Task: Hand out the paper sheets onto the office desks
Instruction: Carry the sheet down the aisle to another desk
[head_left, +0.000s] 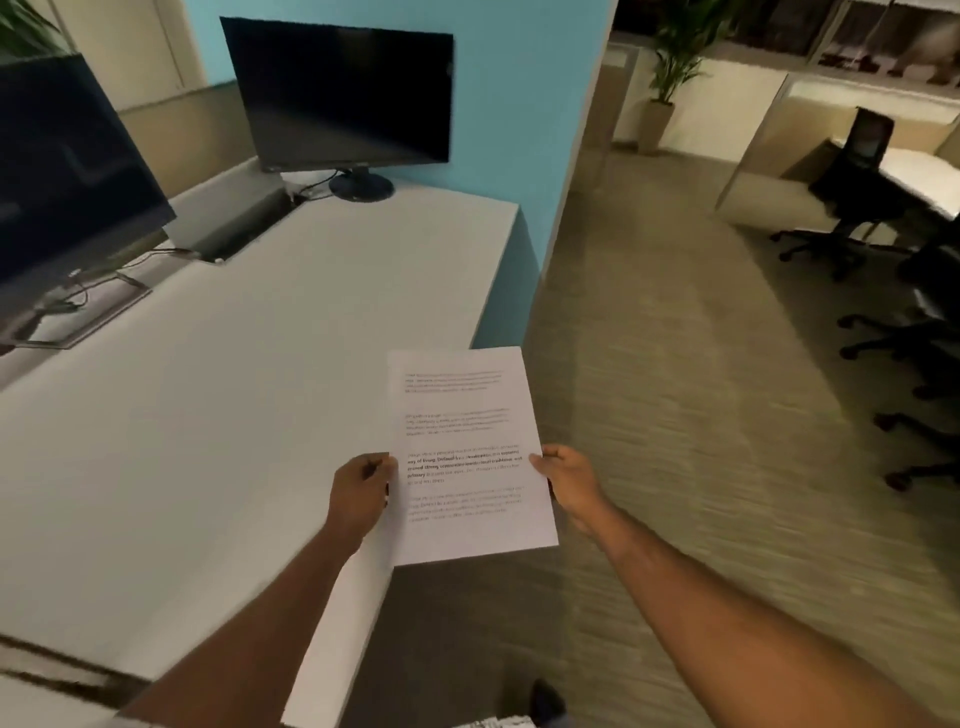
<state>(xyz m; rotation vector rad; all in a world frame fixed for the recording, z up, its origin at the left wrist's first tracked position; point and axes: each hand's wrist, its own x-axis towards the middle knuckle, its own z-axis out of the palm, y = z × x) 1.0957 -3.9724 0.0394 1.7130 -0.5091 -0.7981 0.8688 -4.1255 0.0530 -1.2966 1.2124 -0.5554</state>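
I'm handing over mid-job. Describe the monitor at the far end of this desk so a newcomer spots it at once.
Start at the long white desk on the left and follow it to the blue wall. The monitor stands there in the far corner on a round black foot, screen dark. The other monitor is nearer, at the left edge, on a flat square frame base.

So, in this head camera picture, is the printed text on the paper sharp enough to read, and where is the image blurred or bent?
Head view: the text on the paper sheets is smeared, only a few bold words half legible; the carpet shows streaky motion blur; the wide lens bends the desk edges and tilts the monitors; light is dim and warm, both screens dark without glare; the left hand and right hand look fairly sharp.
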